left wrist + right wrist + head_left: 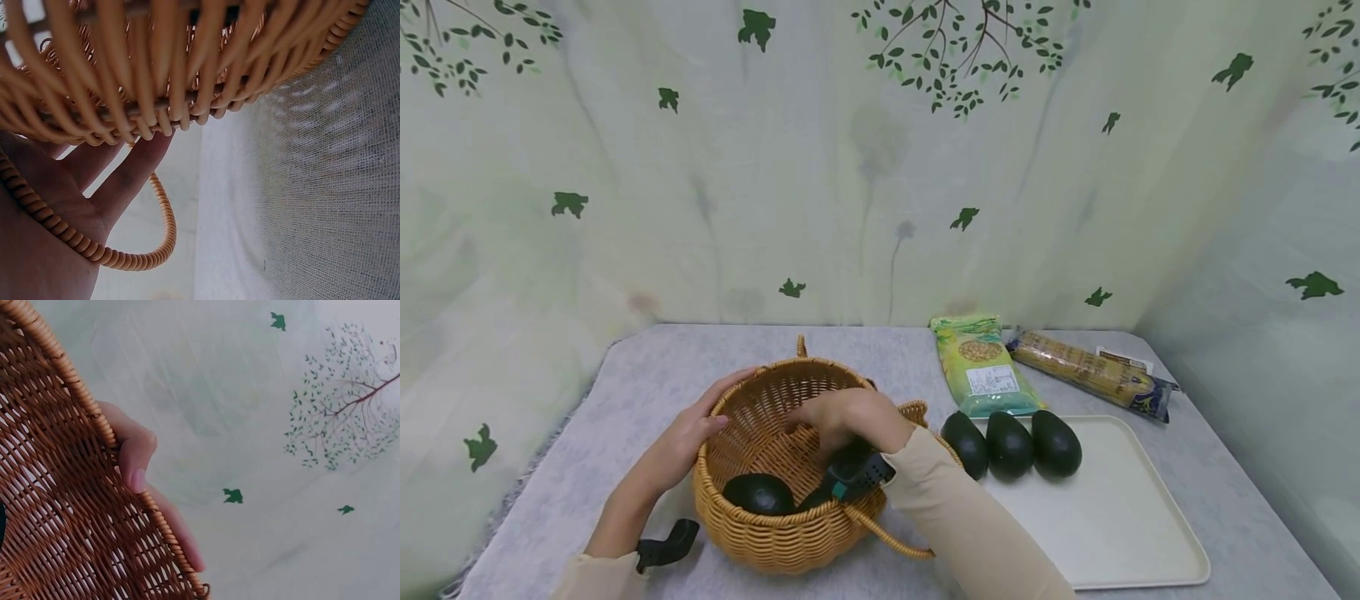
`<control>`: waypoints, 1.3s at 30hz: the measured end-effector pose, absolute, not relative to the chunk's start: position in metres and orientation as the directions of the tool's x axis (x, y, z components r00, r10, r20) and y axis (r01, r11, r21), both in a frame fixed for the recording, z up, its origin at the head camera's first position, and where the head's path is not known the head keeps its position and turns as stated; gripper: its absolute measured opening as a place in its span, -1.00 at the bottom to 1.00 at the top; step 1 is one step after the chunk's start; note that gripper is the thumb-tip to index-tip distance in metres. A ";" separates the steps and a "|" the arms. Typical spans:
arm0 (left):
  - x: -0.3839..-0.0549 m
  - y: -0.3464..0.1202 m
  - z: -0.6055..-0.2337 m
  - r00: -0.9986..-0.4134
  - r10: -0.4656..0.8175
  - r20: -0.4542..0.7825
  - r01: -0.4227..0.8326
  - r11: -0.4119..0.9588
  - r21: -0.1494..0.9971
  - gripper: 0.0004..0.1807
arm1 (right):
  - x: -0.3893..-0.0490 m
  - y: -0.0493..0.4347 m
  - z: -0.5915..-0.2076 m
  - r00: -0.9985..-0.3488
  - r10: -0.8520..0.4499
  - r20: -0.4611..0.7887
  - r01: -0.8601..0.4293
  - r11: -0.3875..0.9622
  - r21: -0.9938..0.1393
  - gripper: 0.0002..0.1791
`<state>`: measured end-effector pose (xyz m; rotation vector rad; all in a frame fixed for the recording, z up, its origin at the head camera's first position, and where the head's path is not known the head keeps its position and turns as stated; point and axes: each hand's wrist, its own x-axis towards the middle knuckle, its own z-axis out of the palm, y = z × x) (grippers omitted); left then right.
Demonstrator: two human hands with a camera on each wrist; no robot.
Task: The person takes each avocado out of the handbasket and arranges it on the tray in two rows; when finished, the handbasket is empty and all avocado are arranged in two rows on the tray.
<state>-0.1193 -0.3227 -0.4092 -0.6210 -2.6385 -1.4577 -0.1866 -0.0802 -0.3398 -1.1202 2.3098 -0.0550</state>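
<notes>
A round wicker basket [797, 546] tilts on the cloth, its mouth turned upward. My left hand [681, 446] grips its left rim. In the right wrist view the thumb of that left hand [136, 447] hooks over the rim; in the left wrist view its fingers [134, 175] lie along the outer weave, with a handle [128, 261] crossing the palm. My right hand [853, 417] reaches inside the basket with bent fingers. What lies under it is hidden. One dark green avocado [760, 493] rests in the basket's near side.
Three avocados [1009, 446] sit in a row at the far left of a white tray [1127, 533], right of the basket. Behind them lie a green-yellow bag [951, 358] and a long pasta-like packet [1075, 365]. A patterned curtain [850, 208] hangs beyond the table.
</notes>
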 end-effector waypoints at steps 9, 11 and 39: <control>-0.119 -0.322 -0.409 -0.919 0.316 0.235 0.366 0.462 0.808 -0.38 | -0.183 -0.081 -0.342 -0.537 -0.666 -0.518 -0.639 0.722 -0.266 -0.22; -0.118 -0.322 -0.409 -0.919 0.317 0.235 0.365 0.456 0.812 -0.38 | -0.183 -0.081 -0.343 -0.538 -0.667 -0.516 -0.644 0.720 -0.259 -0.22; -0.119 -0.322 -0.409 -0.913 0.327 0.245 0.380 0.461 0.802 -0.37 | -0.198 -0.083 -0.354 -0.469 -0.820 -0.328 -0.756 0.565 -0.330 -0.55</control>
